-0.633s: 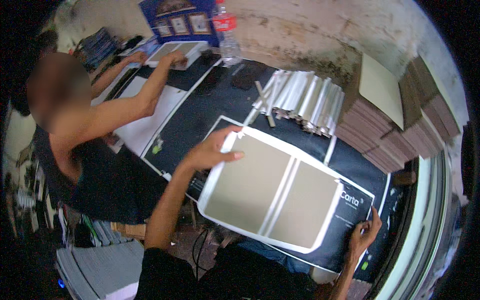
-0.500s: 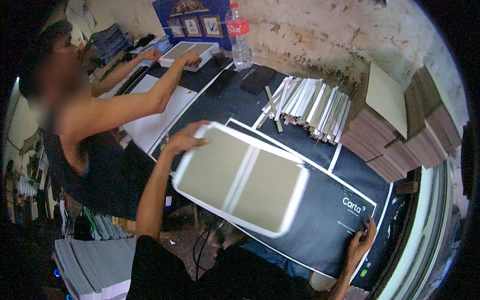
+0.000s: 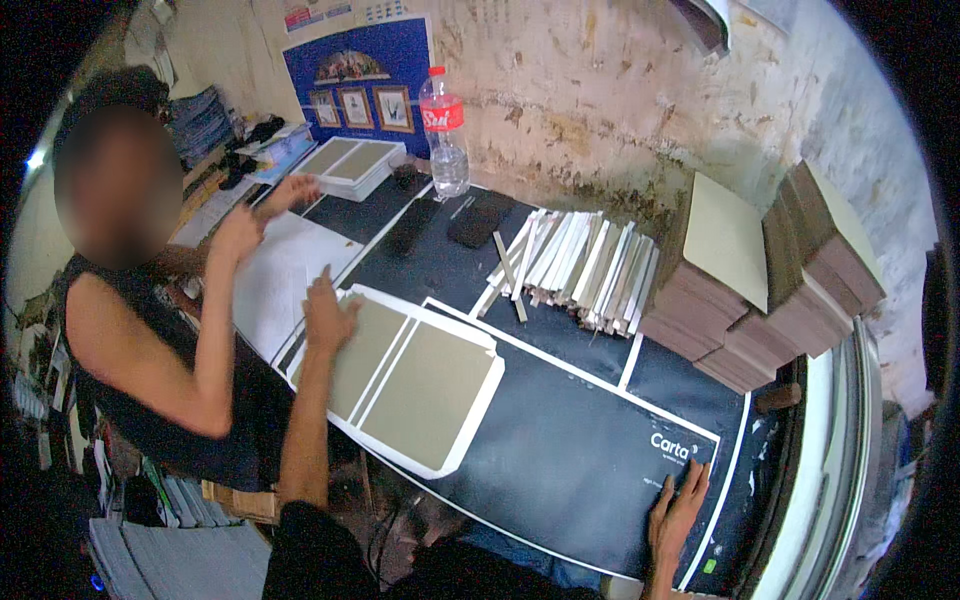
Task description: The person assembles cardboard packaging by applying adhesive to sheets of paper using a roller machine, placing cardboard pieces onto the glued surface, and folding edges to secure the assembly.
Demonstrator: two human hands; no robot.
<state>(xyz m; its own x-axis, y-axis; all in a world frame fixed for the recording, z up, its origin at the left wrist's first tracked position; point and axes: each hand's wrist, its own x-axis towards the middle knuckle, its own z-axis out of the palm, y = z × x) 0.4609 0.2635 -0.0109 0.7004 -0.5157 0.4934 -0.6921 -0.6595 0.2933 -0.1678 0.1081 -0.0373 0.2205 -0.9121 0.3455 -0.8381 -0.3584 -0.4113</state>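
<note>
A white sheet with cut corners carries two beige boards and a narrow strip between them, like an opened book cover (image 3: 425,390). It lies on the black mat at the left-front part of the table. My left hand (image 3: 328,318) rests at its far left end, fingers stretched out over the sheet's edge and the left board. My right hand (image 3: 678,512) lies on the black mat (image 3: 570,460) near its right edge, fingers spread, holding nothing.
At left, a co-worker's hands (image 3: 255,220) hover over a white sheet (image 3: 270,290). Behind stand a stack of similar covers (image 3: 355,165) and a plastic bottle (image 3: 448,150). Thin strips (image 3: 585,270) lie mid-table; tall board stacks (image 3: 715,270) stand at right.
The cover has moved left and down onto the mat, carried by my left hand, whose grip has loosened. My right hand stays near the mat's right edge. The co-worker's hands have left the cover stack.
</note>
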